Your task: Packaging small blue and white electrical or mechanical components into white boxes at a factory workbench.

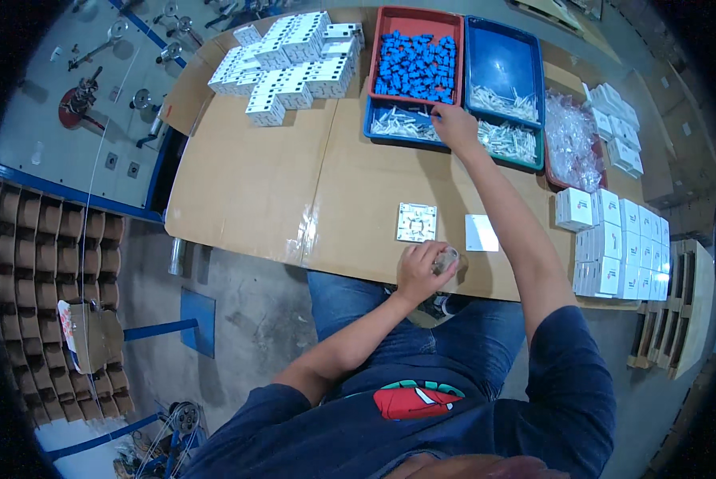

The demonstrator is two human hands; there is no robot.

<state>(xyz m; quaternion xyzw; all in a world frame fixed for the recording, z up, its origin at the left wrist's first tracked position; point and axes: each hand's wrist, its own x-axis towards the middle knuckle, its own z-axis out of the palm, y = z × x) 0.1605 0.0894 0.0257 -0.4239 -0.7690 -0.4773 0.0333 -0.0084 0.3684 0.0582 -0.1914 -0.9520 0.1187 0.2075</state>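
My left hand [418, 270] is closed around a small clear, greyish object [446, 260] at the table's near edge. What exactly it is, I cannot make out. Just beyond it lies a square white frame-like plate [417, 222] with openings and fittings. A plain white square piece [481, 233] rests to its right. My right hand [456, 129] reaches far forward to the trays, its fingers bent together over the lower blue tray [378, 139] of white slim parts, by the near rim of the red tray [371, 48] of blue clips. Anything between those fingertips is too small to tell.
Stacked white boxed units [294, 64] stand at the far left. Another blue tray [501, 56] and a green-rimmed tray [525, 165] hold slim white parts. Clear plastic bags [572, 144] fill a tray at the right. White boxes [621, 247] are piled at the right edge.
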